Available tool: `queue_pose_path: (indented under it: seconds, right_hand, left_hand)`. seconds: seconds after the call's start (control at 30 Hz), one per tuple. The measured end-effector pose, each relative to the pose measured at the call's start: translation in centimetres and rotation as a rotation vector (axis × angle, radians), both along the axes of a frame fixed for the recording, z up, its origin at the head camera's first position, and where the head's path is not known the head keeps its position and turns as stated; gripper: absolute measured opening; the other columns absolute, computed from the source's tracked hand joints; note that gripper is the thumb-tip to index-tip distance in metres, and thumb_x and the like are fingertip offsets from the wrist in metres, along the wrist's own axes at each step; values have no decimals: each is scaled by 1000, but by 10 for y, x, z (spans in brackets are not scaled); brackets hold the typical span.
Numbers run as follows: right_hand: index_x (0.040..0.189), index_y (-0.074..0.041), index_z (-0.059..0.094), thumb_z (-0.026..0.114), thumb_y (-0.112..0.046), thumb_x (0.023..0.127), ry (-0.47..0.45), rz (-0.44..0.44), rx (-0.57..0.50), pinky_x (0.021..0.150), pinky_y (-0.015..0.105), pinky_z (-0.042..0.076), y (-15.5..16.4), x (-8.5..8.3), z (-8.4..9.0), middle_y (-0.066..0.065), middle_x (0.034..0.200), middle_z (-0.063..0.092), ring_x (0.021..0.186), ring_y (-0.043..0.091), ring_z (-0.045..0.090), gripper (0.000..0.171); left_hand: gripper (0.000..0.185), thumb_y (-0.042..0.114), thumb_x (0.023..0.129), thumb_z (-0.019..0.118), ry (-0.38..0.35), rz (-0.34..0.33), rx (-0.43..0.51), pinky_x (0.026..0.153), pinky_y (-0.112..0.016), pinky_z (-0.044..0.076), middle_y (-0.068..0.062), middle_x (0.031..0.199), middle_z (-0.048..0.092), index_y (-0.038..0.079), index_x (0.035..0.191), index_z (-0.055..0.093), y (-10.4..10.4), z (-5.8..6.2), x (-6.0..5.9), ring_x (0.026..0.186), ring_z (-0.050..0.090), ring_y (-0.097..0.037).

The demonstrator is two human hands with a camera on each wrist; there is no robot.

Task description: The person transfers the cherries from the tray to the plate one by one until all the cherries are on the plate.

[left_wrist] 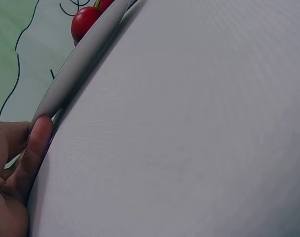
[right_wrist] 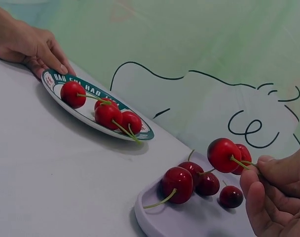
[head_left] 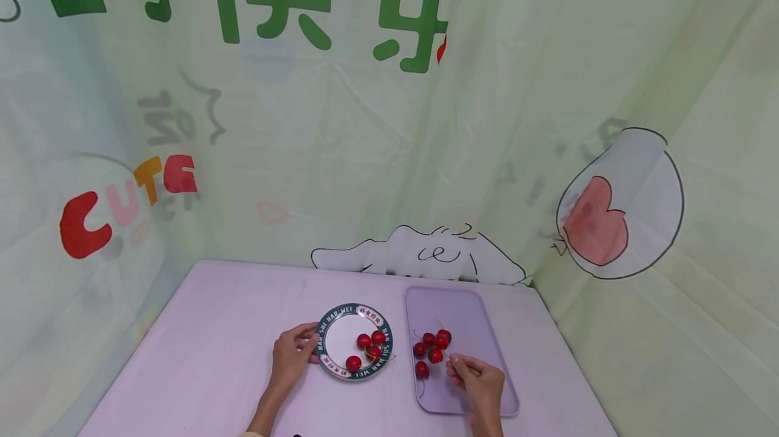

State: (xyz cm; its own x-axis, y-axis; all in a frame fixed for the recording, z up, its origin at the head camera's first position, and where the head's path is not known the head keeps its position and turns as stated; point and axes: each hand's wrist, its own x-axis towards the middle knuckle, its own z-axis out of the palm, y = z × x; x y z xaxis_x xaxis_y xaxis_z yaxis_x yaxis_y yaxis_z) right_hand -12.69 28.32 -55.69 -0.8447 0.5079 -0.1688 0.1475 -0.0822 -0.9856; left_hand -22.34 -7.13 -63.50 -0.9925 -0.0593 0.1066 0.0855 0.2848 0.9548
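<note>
Lilac tray (head_left: 481,329), glossy red cherry (right_wrist: 224,154)

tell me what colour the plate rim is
Dark green with white lettering on the plate; the right wrist view shows it best.

Red cherries (right_wrist: 224,154), lilac tray (head_left: 481,329), green-rimmed white plate (head_left: 341,335).
</note>
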Motion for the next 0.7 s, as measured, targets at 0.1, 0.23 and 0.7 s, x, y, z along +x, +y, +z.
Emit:
queue_pose_path:
  seconds: [0.1,0.23,0.7]
  right_hand:
    - [116,20,73,74,-2,102,0,-4,7,64,26,67,-4,-2,2,7,79,83,67,11,78,26]
    - [113,18,75,75,-2,101,3,8,9,64,26,67,-8,-4,2,6,78,82,66,10,77,23]
    - [112,19,74,77,0,99,39,50,-13,63,26,67,-25,-11,-4,7,78,82,65,11,77,23]
  left_hand:
    - [33,6,105,71,3,2,5,59,-20,62,-17,112,77,1,138,72,0,0,0,63,69,-9]
    - [33,5,105,71,-4,0,7,59,-20,62,-17,112,77,1,138,72,0,-1,-1,63,69,-10]
    - [32,4,104,71,29,18,4,57,-20,61,-17,109,76,2,135,74,0,-6,-1,61,68,-9]
